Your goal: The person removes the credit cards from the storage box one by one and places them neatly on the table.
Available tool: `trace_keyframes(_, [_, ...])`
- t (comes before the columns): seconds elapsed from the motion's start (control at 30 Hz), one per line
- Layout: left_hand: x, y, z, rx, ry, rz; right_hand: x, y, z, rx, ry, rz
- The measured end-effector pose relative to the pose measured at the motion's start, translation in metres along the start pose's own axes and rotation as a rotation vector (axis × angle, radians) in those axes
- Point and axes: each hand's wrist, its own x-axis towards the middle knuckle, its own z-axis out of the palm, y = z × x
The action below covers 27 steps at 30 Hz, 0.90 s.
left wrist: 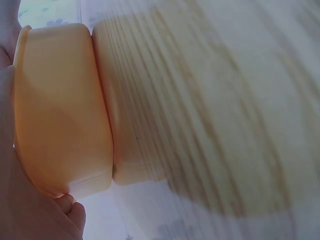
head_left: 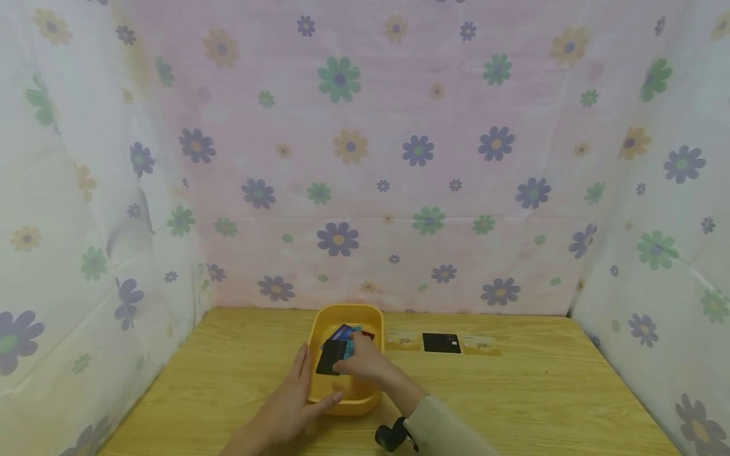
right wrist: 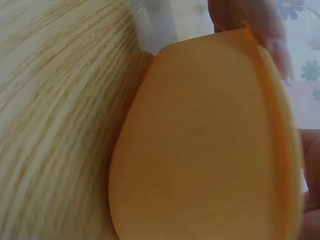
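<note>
A yellow plastic bin (head_left: 342, 405) sits on the table, with several cards lying inside. My left hand (head_left: 285, 402) holds the bin, its fingers along the left wall and its thumb over the near rim. In the left wrist view the bin's outer wall (left wrist: 60, 110) fills the left side. My right hand (head_left: 365, 360) reaches into the bin, thumb at a black card (head_left: 329, 358) and fingertips farther back, around a light blue card (head_left: 349, 350). I cannot tell whether it pinches one. A dark blue card (head_left: 340, 332) and a dark red card (head_left: 369, 335) show behind.
Right of the bin, a gold card (head_left: 402, 341), a black card (head_left: 441, 342) and another gold card (head_left: 481, 345) lie in a row. The wooden table (head_left: 542, 392) ends at a flower-patterned curtain (head_left: 388, 266). A black wrist device (head_left: 392, 435) is by my right sleeve.
</note>
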Motion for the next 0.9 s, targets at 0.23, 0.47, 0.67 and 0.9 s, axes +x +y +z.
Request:
trace_keyframes(0.23, [0.001,0.000,0.001,0.001,-0.015,-0.003,0.010,0.006,0.016,0.114,0.023,0.032])
trace_keyframes(0.47, [-0.001,0.002,0.000,0.004,-0.006,-0.010,0.015,0.008,0.019,0.249,0.049,0.055])
trace_keyframes(0.67, [-0.002,0.004,-0.002,0.003,-0.007,-0.001,0.020,0.010,0.023,0.110,0.021,-0.030])
trace_keyframes(0.9, [-0.001,0.003,-0.001,0.005,0.004,0.008,0.026,0.008,0.025,-0.136,0.026,-0.122])
